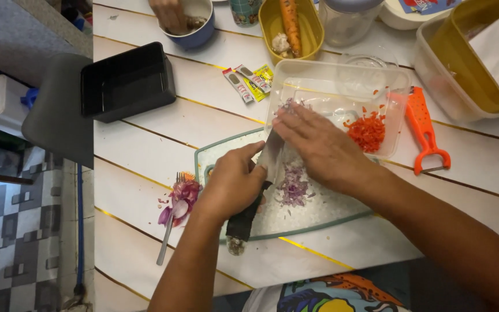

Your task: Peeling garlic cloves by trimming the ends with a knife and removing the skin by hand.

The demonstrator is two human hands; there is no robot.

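Left hand [235,182] wrapped around the dark handle of a knife [255,193], fingers closed on it, blade angled up toward the clear plastic container [397,95]. Right hand [319,144] flat and open, palm down, fingers together pressing on the blade near its tip, right at the container's near edge. Chopped red onion [293,186] sits in a small pile on the clear cutting board [324,216], just under and beside the blade. Inside the container: a heap of diced red pepper [368,132] on the right side. Onion skins [181,199] lie left of the board, on top of a fork [167,228]. Orange peeler [424,130] rests right of the container. Black tray [125,81] upper left, sachets [249,82] near it. Another person's hand [168,14] in a blue bowl [194,29] at top.
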